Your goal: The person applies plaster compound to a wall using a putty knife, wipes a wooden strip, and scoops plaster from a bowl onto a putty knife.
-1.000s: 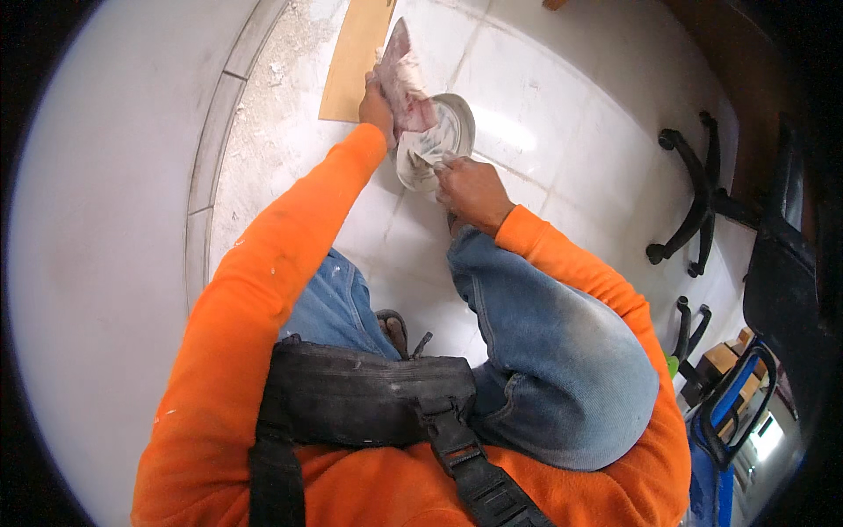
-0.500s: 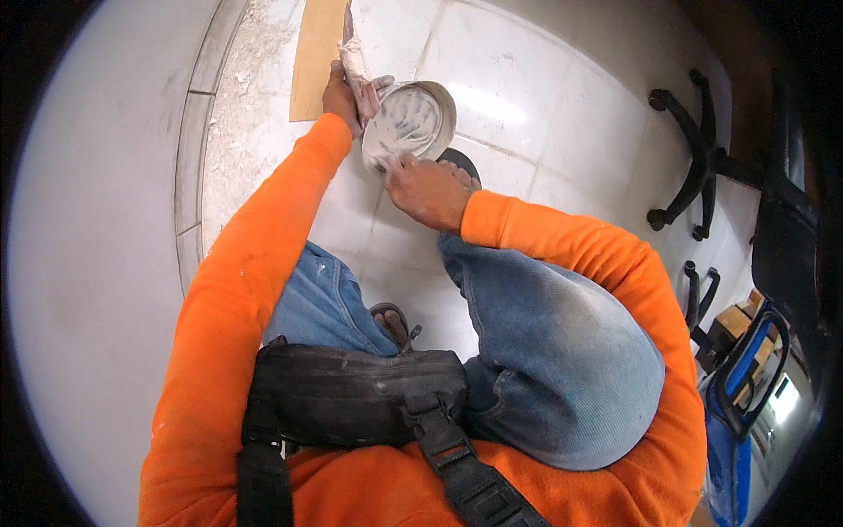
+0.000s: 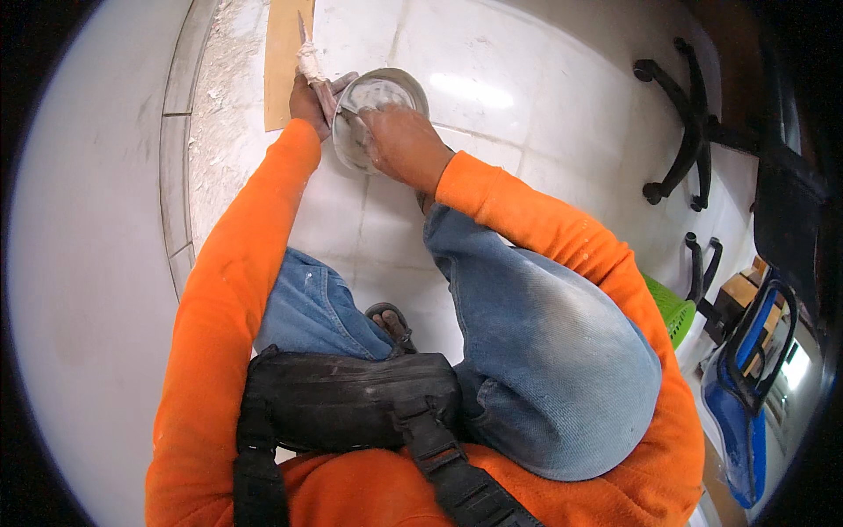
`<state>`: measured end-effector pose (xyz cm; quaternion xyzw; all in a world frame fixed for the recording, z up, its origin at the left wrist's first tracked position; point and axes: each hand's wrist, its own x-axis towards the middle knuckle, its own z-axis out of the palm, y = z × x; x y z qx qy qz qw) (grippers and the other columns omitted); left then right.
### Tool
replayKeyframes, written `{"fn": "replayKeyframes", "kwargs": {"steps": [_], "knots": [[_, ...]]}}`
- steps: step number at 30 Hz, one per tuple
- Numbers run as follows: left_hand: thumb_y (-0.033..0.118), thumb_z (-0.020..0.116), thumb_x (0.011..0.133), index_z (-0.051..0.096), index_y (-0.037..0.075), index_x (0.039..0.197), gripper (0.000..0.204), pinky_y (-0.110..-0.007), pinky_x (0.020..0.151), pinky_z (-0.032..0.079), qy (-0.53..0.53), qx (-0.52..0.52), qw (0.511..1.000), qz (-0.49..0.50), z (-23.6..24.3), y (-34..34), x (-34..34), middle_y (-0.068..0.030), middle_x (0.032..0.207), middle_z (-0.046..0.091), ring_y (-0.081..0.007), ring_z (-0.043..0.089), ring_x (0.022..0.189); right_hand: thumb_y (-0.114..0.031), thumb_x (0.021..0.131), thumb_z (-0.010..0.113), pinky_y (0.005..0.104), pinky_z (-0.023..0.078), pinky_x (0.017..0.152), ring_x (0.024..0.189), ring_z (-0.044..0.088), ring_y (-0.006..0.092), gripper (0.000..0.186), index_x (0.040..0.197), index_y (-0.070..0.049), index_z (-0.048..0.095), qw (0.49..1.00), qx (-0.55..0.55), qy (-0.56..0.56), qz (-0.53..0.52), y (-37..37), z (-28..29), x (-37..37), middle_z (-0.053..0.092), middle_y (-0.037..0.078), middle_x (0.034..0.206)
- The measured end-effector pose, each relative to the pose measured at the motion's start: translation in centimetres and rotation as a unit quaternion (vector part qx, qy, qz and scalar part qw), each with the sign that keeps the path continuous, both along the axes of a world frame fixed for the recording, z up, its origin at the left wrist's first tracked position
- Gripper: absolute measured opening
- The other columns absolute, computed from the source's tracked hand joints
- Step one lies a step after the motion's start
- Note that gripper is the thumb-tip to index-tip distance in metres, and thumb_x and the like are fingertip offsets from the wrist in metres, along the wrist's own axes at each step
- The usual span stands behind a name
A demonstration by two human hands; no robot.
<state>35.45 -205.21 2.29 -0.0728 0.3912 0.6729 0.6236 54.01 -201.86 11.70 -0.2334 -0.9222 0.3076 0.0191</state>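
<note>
My left hand (image 3: pixel 307 107) is closed around a long, thin, brownish tool (image 3: pixel 327 101), seen nearly edge-on and smeared with a lump of white paste (image 3: pixel 309 63). Beside that hand, a round pale tub (image 3: pixel 422 95) tilts over the floor, its inside coated with white paste. Fingers of my left hand reach to the tub's left rim. My right hand (image 3: pixel 399 140) is inside the tub's opening with its fingers curled. A short grey edge (image 3: pixel 348 113) shows by its fingertips; what it belongs to is hidden.
A tan board (image 3: pixel 279 88) lies beyond my left hand, next to a rough, crumbly strip (image 3: pixel 230 97) along the wall's base. Black chair legs (image 3: pixel 698 123) stand on the white tiles (image 3: pixel 492 53) at right. A green basket (image 3: pixel 672 309) and a blue-sided object (image 3: pixel 740 439) sit farther right.
My right hand has moved from the tub's near rim to inside its opening. The tub, tool and left hand appear farther left in the view, which has shifted. The green basket now shows.
</note>
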Motion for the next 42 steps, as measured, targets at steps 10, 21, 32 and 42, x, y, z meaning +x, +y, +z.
{"fn": "replayKeyframes", "kwargs": {"steps": [10,21,32,42], "knots": [[0.055,0.032,0.092,0.052,0.006,0.114,0.057,-0.046,0.084,0.05,0.057,-0.02,0.996,0.07,0.3,0.8,1.1,-0.0169,0.111,0.058,-0.0327,0.058,0.097,-0.019,0.082,0.048,0.0451,0.047,0.079,0.082,0.06,0.0426,0.033,0.103,0.003,0.061,0.973,-0.198,0.028,-0.115,1.5,1.1,-0.3,0.063,0.026,0.091],[0.06,0.029,0.089,0.044,-0.006,0.128,0.079,-0.038,0.094,0.04,0.231,-0.24,0.929,0.159,0.8,2.3,3.1,-0.0186,0.126,0.051,-0.0304,0.051,0.111,-0.013,0.079,0.054,0.046,0.05,0.072,0.082,0.061,0.0413,0.054,0.129,0.0,0.042,0.978,0.04,-0.147,0.144,-4.3,-0.6,4.2,0.055,0.02,0.098],[0.059,0.034,0.088,0.044,0.004,0.131,0.071,-0.036,0.094,0.041,0.125,-0.107,0.978,0.126,3.8,2.8,4.0,-0.0106,0.121,0.053,-0.0263,0.053,0.106,-0.022,0.077,0.056,0.0444,0.049,0.068,0.071,0.06,0.0374,0.03,0.1,-0.004,0.063,0.999,-0.032,0.008,-0.015,3.0,0.7,3.6,0.061,0.023,0.078],[0.062,0.032,0.088,0.045,0.0,0.129,0.076,-0.037,0.092,0.044,0.171,-0.126,0.972,0.101,4.7,3.6,5.0,-0.0155,0.122,0.053,-0.0267,0.053,0.107,-0.023,0.073,0.056,0.046,0.05,0.066,0.066,0.061,0.0379,0.025,0.084,-0.003,0.067,0.999,-0.033,0.033,0.004,1.4,0.2,5.9,0.062,0.019,0.07]]}}
